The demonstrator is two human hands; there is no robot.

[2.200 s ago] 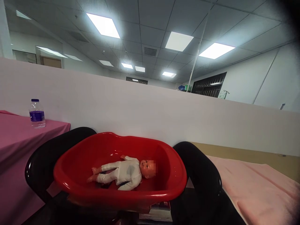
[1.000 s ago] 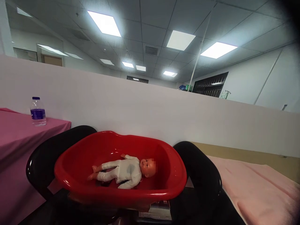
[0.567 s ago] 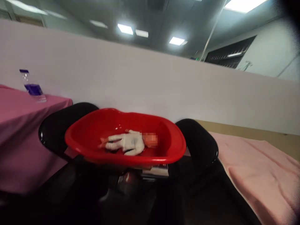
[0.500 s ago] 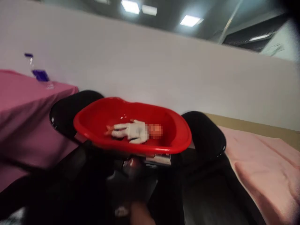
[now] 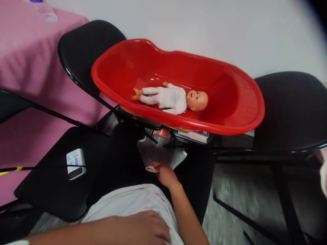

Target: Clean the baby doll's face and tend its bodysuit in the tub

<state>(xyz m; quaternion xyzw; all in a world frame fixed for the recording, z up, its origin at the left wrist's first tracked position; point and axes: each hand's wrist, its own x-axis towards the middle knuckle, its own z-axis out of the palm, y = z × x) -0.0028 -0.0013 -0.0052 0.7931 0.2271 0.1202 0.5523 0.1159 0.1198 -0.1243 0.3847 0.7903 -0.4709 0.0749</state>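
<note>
Doll (image 5: 170,98) lying in red tub (image 5: 237,112) w/ both hands down low

Tub sits across black chairs (image 5: 291,109), doll on its back approx mid-tub; left hand (image 5: 143,231) flat on lap, fingers loose, holding nothing; right hand (image 5: 163,173) reaching down below tub, fingers hidden so can't tell grip; small white device (image 5: 76,163) on near chair seat.

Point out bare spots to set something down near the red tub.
Free: the tub floor right of the doll; the black chair seat at right; the near seat around the small white device. Crowded: under the tub, stacked books; the right hand sits below.
</note>
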